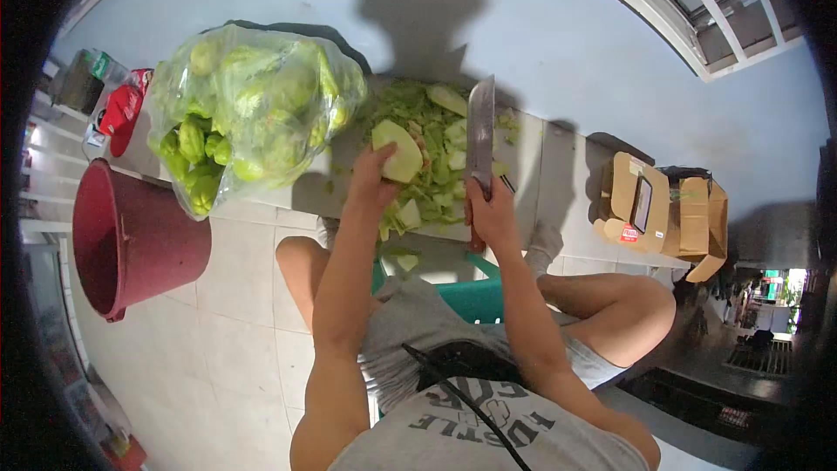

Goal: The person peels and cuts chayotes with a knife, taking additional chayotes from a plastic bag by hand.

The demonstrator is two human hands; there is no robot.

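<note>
My left hand (375,176) grips a large pale green piece of vegetable (399,150), its smooth, light face turned up. In my right hand (491,211) is a broad-bladed kitchen knife (480,129), with the blade pointing away from me toward the wall and apart from the piece. Beneath and between both hands lies a heap of green peelings and cut chunks (436,176). A clear plastic bag (270,78) bulging with green vegetables stands left of the heap. At its opening, several wrinkled green chayotes (202,150) show.
A dark red bucket (166,240) stands on the tiled floor at the left. Further right sit an opened cardboard box (636,209) and another carton behind it. My legs are on either side of a green plastic item (462,298). A pale wall rises beyond the heap.
</note>
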